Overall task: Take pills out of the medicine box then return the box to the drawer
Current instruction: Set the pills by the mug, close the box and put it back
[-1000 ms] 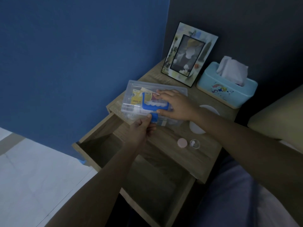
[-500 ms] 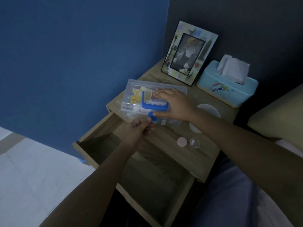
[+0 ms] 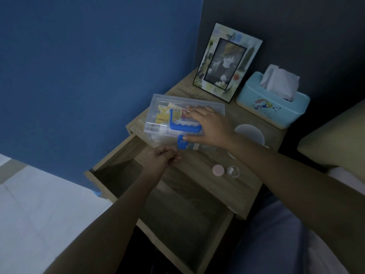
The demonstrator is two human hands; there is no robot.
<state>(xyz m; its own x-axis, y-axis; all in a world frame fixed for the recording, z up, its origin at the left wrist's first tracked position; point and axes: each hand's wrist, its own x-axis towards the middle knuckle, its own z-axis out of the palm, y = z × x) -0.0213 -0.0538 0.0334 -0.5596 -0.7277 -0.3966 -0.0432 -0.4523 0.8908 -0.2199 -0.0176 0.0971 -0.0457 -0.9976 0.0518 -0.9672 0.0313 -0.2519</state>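
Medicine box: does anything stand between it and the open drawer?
Only the left hand, hovering over the back of the drawer, just in front of the box. Nothing shows inside the drawer. The right hand rests on the box.

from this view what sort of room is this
Probably a bedroom: a wooden bedside table with an open drawer, a photo frame and tissue box on top, and what looks like a pillow at the right.

A blue wall [image 3: 88, 66] fills the left and meets a dark grey wall [image 3: 296, 20] at the far corner. The light is dim. A wooden desk [image 3: 233, 186] stands in that corner, with pale floor [image 3: 39, 204] near left. The beige shape [image 3: 331, 139] on the right is perhaps a bed.
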